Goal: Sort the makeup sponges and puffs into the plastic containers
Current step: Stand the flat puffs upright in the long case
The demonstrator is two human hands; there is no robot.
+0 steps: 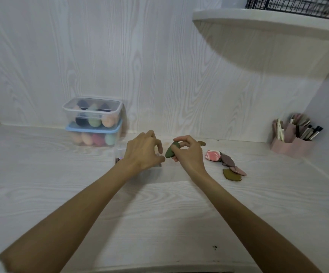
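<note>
My right hand (188,152) pinches a dark green puff (171,151) just above the desk. My left hand (143,149) rests with curled fingers on a clear plastic container (138,175) that it mostly hides; whether it grips the rim I cannot tell. A small dark thing (118,160) shows inside that container at its left. To the right lie loose puffs: a pink marbled one (213,155), a mauve one (227,160), a pink one (238,171) and an olive one (231,175). At the back left two lidded containers are stacked, the clear-lidded one (92,111) on the blue-lidded one (94,134), both holding coloured egg-shaped sponges.
A pink holder (290,143) with brushes and pens stands in the right corner. A white shelf (268,22) with a black wire basket (293,4) hangs above it. A brownish puff (202,143) peeks out behind my right hand. The white wood-grain desk (159,213) runs to the wall.
</note>
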